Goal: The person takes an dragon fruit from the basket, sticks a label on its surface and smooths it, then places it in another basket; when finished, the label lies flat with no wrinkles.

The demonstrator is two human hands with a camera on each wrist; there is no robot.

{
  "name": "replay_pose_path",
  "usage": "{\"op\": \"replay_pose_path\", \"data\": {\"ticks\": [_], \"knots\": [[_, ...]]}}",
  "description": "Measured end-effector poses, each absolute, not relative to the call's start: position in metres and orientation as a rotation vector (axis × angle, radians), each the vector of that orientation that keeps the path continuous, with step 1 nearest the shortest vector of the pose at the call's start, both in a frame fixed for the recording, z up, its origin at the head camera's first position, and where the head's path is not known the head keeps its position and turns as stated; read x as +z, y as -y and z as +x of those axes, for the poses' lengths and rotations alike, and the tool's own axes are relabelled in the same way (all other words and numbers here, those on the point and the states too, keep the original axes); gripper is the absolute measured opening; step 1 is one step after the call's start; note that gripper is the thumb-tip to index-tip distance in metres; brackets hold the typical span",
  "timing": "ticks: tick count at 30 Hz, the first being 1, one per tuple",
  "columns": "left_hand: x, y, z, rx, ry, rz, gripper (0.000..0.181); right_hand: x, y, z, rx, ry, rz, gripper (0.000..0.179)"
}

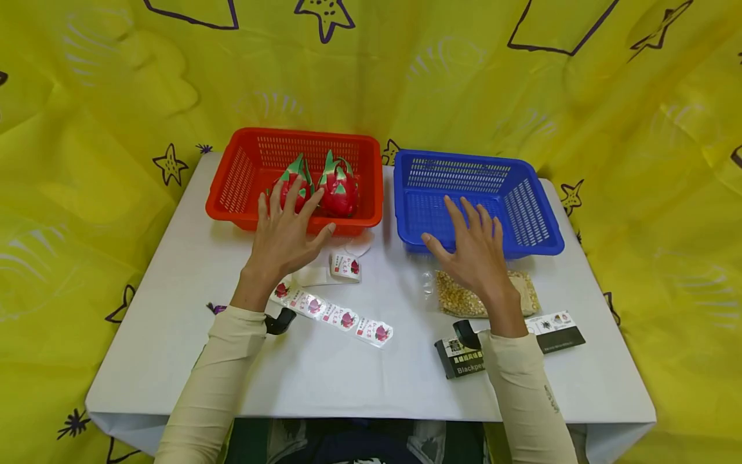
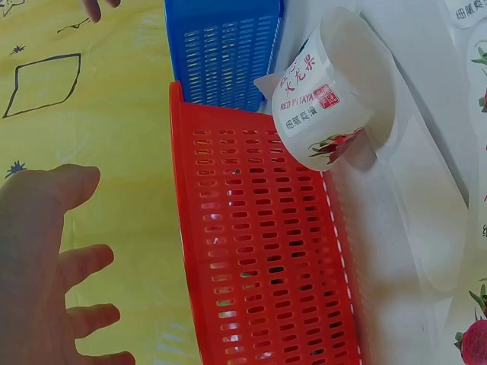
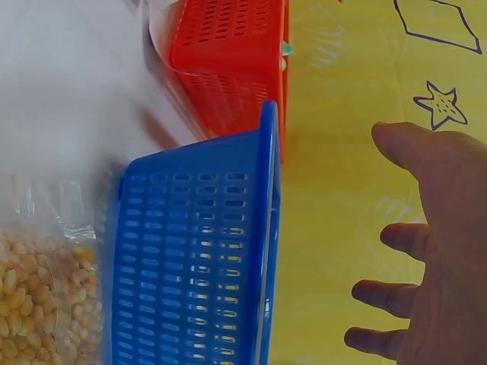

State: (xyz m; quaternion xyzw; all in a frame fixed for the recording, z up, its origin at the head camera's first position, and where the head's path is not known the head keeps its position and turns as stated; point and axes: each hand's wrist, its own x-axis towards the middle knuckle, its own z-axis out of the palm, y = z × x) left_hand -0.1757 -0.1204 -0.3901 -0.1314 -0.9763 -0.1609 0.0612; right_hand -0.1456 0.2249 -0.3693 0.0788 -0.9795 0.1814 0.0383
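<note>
**While left hand (image 1: pixel 284 235) and right hand (image 1: pixel 472 254) hang spread, dragon fruits (image 1: pixel 339 193) sit in red basket (image 1: pixel 371 174)**

Head: left hand released, over red basket's near side; right hand released, over blue basket (image 1: pixel 524 200). Sticker roll (image 1: pixel 346 266) in front of red basket, corn bag (image 1: pixel 455 296) in front of blue basket.
Left wrist: fingers apart, off red basket's rim.
Right wrist: fingers apart, off blue basket's rim.

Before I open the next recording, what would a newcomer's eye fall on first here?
Probably the red basket on the left, with two dragon fruits inside, against a vivid yellow backdrop, then the blue basket to its right. The spread fingers also stand out: the left hand over the red basket's near rim, the right hand over the blue one's.
</note>
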Motion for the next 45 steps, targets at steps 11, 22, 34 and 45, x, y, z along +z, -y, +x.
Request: {"op": "replay_pose_path", "data": {"ticks": [11,22,34,45], "knots": [[-0.389,0.12,-0.182,-0.642,2.984,-0.419,0.079,-0.369,-0.215,-0.15,0.507,2.995,0.275,0.083],[-0.357,0.118,-0.231,-0.852,3.044,-0.521,0.075,-0.362,-0.118,-0.192,1.282,2.813,0.433,0.069],[-0.349,0.096,-0.286,-0.831,3.297,-0.579,0.077,-0.413,-0.077,-0.246,1.732,2.535,-0.036,0.071],[-0.374,0.074,-0.332,-0.828,3.513,-0.489,0.087,-0.436,-0.073,-0.257,1.717,2.487,-0.011,0.064]]}}
